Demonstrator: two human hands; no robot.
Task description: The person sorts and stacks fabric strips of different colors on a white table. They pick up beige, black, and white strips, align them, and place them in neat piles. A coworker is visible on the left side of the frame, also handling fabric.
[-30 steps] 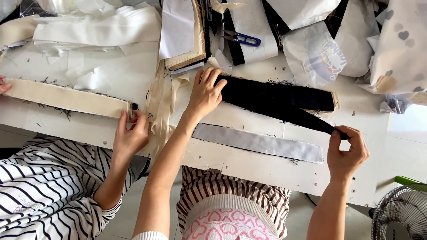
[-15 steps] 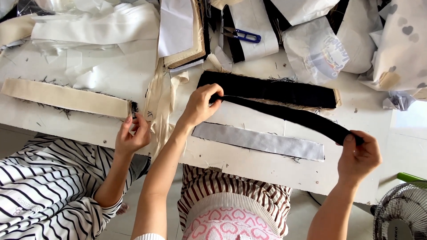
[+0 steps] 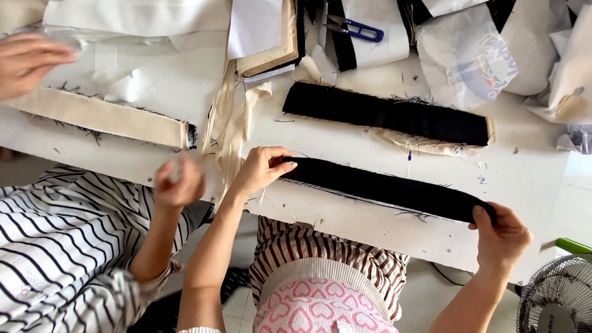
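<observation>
The left hand (image 3: 262, 168) pinches one end of a long black fabric strip (image 3: 385, 188), thumb on top, fingers curled beneath. The right hand (image 3: 501, 231) grips the other end, fingers closed around it. The strip lies stretched flat along the near edge of the white table (image 3: 345, 219), its edges frayed. Beyond it rests a second black strip (image 3: 388, 114) on cream backing. At left, a co-worker's hand (image 3: 179, 184) hovers near a cream fabric band (image 3: 102, 117).
</observation>
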